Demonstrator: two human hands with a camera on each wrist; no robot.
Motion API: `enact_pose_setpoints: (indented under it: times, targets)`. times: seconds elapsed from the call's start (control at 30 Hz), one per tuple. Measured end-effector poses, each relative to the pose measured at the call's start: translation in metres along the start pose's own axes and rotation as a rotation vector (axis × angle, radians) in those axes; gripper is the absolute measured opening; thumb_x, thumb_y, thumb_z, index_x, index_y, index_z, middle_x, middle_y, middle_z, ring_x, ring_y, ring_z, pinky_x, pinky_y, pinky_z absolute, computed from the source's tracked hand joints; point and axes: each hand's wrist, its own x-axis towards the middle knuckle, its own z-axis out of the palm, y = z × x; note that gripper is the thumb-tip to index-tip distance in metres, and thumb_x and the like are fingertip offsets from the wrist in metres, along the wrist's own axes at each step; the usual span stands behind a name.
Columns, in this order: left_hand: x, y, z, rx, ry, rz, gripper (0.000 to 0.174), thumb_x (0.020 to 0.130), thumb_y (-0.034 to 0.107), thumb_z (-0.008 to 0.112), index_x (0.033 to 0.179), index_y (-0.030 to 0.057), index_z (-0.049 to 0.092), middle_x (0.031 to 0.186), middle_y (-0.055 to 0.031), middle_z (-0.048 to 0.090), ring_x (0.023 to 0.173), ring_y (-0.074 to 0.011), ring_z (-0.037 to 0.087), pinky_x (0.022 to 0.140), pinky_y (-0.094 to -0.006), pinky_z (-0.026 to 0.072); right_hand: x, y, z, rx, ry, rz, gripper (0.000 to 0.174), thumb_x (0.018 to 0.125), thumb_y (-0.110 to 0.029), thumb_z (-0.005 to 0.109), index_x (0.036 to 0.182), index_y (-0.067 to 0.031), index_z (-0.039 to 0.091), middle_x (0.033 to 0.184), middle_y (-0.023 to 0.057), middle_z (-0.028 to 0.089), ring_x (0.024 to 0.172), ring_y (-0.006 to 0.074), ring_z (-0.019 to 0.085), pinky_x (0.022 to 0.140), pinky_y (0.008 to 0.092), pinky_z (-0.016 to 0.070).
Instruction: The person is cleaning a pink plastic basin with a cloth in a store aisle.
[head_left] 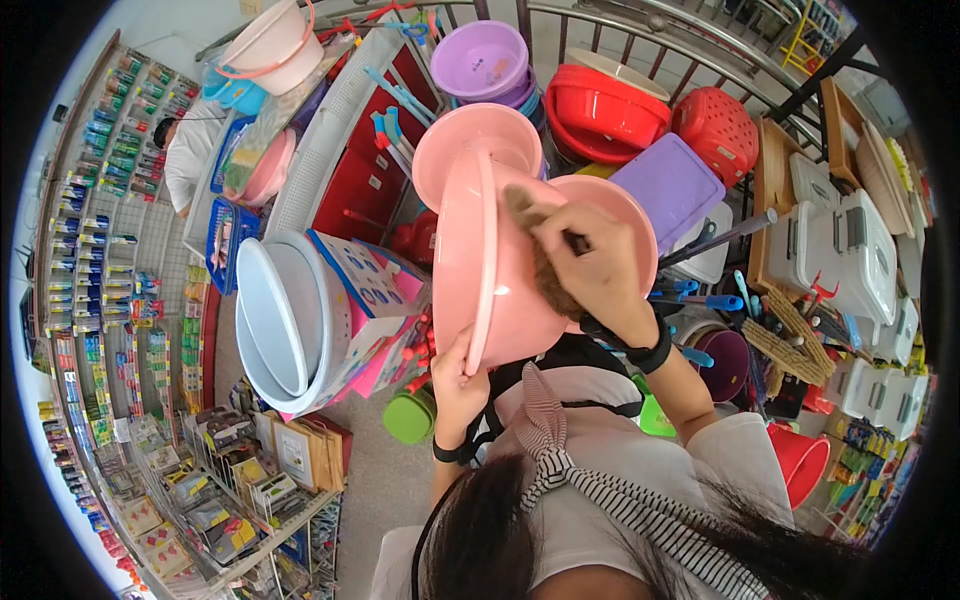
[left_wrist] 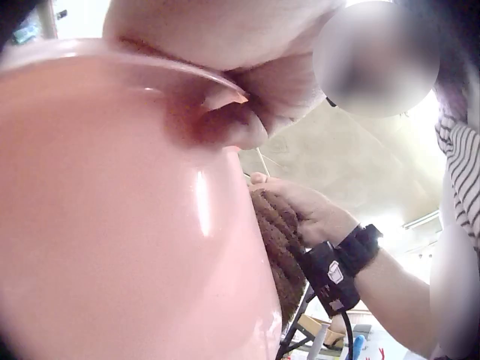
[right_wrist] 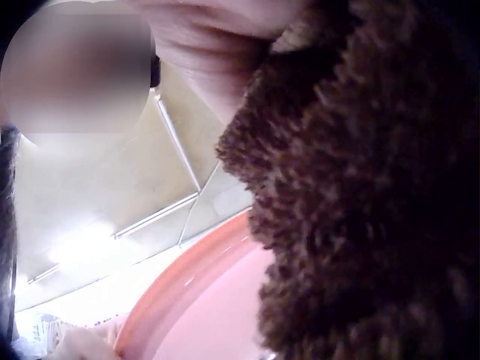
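A pink basin (head_left: pixel 515 280) is tilted on its side in front of the person's chest. The left hand (head_left: pixel 460 388) pinches its rim at the bottom, the thumb on one face and the fingers behind. Bunched in the right hand (head_left: pixel 597 262) is a fuzzy brown cloth (head_left: pixel 550 283), which lies against the basin's outer side. From the left wrist, the same cloth (left_wrist: pixel 276 236) shows beside the basin wall (left_wrist: pixel 127 232). It fills much of the right wrist view, partly covering the basin (right_wrist: pixel 202 307). More pink basins (head_left: pixel 478 135) stand just behind.
Light blue tubs (head_left: pixel 285 320) stand on boxes at left. Purple (head_left: pixel 480 60) and red basins (head_left: pixel 610 105) are stacked at the back. Clear storage boxes (head_left: pixel 850 250), brushes (head_left: pixel 790 340) and a red bucket (head_left: pixel 798 462) line the right. A green stool (head_left: pixel 409 416) sits on the floor.
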Motion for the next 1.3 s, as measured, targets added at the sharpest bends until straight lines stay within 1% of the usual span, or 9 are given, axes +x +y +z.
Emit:
enact_pose_setpoints:
  times: [0.1,0.2,0.3,0.57,0.7,0.9,1.03,1.1,1.3]
  targets:
    - [0.003,0.006,0.000,0.040,-0.005,0.022,0.059,0.064,-0.016,0.041,0.118,-0.0022,0.061,0.088,-0.0169,0.070,0.083,-0.0142,0.068,0.074,-0.0231,0.0484,0.001,-0.006,-0.006,0.025,0.195,0.082,0.015,0.064,0.009,0.062,0.070,-0.0042,0.059,0.089,0.0056,0.071,0.069,0.0198,0.057,0.057,0.0282,0.0472]
    - [0.009,0.022,-0.001,0.182,-0.019,0.020,0.060,0.061,-0.017,0.041,0.116,-0.0016,0.062,0.083,-0.0184,0.067,0.077,-0.0156,0.068,0.070,-0.0241,0.0481,-0.002,-0.009,0.002,-0.129,0.073,-0.312,0.015,0.065,0.000,0.068,0.067,-0.0077,0.055,0.095,0.0034,0.071,0.071,0.0191,0.058,0.061,0.0314,0.0471]
    - [0.011,0.023,-0.004,0.225,-0.035,0.050,0.059,0.061,-0.016,0.041,0.114,-0.0014,0.063,0.080,-0.0161,0.065,0.069,-0.0150,0.064,0.066,-0.0243,0.0468,-0.019,-0.012,0.008,-0.211,-0.001,-0.441,0.016,0.062,-0.004,0.070,0.067,-0.0090,0.055,0.097,0.0005,0.071,0.071,0.0187,0.058,0.061,0.0319,0.0461]
    - [0.002,0.008,-0.002,0.106,-0.051,-0.017,0.062,0.058,-0.014,0.039,0.114,-0.0013,0.064,0.075,-0.0157,0.064,0.060,-0.0144,0.060,0.061,-0.0240,0.0460,0.014,0.018,-0.013,-0.191,-0.096,-0.122,0.015,0.066,0.003,0.060,0.078,-0.0063,0.060,0.086,0.0040,0.067,0.067,0.0253,0.057,0.061,0.0353,0.0495]
    - [0.006,-0.003,-0.007,0.069,-0.019,-0.020,0.061,0.058,-0.013,0.041,0.114,-0.0015,0.064,0.073,-0.0137,0.062,0.059,-0.0089,0.055,0.057,-0.0205,0.0416,-0.011,-0.016,-0.006,-0.066,-0.334,-0.428,0.012,0.067,-0.001,0.064,0.076,-0.0087,0.063,0.072,0.0012,0.061,0.063,0.0196,0.055,0.058,0.0318,0.0474]
    - [0.002,0.003,-0.012,-0.001,-0.024,-0.125,0.050,0.067,-0.019,0.041,0.111,-0.0056,0.062,0.086,-0.0002,0.060,0.078,-0.0055,0.053,0.069,-0.0187,0.0439,0.028,0.006,-0.005,-0.056,-0.240,-0.291,0.022,0.067,0.000,0.061,0.087,-0.0096,0.061,0.103,0.0010,0.070,0.067,0.0249,0.056,0.062,0.0364,0.0471]
    - [0.005,0.002,-0.015,0.104,-0.004,-0.050,0.047,0.068,-0.018,0.043,0.109,-0.0057,0.062,0.086,-0.0006,0.060,0.077,-0.0052,0.054,0.068,-0.0188,0.0442,0.015,0.009,0.002,-0.113,-0.191,-0.244,0.022,0.068,0.002,0.063,0.087,-0.0092,0.062,0.095,-0.0001,0.069,0.068,0.0252,0.057,0.058,0.0372,0.0460]
    - [0.004,-0.006,-0.017,0.018,0.053,-0.033,0.060,0.058,-0.014,0.042,0.112,-0.0013,0.065,0.072,-0.0105,0.064,0.058,-0.0070,0.054,0.056,-0.0195,0.0409,-0.001,0.000,0.003,-0.150,-0.230,-0.371,0.015,0.067,0.001,0.064,0.063,-0.0084,0.053,0.091,0.0004,0.071,0.066,0.0197,0.058,0.058,0.0316,0.0469]
    - [0.003,0.014,-0.012,0.198,0.004,0.020,0.059,0.059,-0.015,0.040,0.110,-0.0021,0.065,0.076,-0.0146,0.064,0.062,-0.0156,0.060,0.063,-0.0232,0.0460,0.021,0.014,-0.002,-0.107,-0.205,-0.279,0.011,0.067,0.003,0.064,0.066,-0.0054,0.056,0.088,0.0017,0.070,0.068,0.0211,0.058,0.061,0.0323,0.0479]
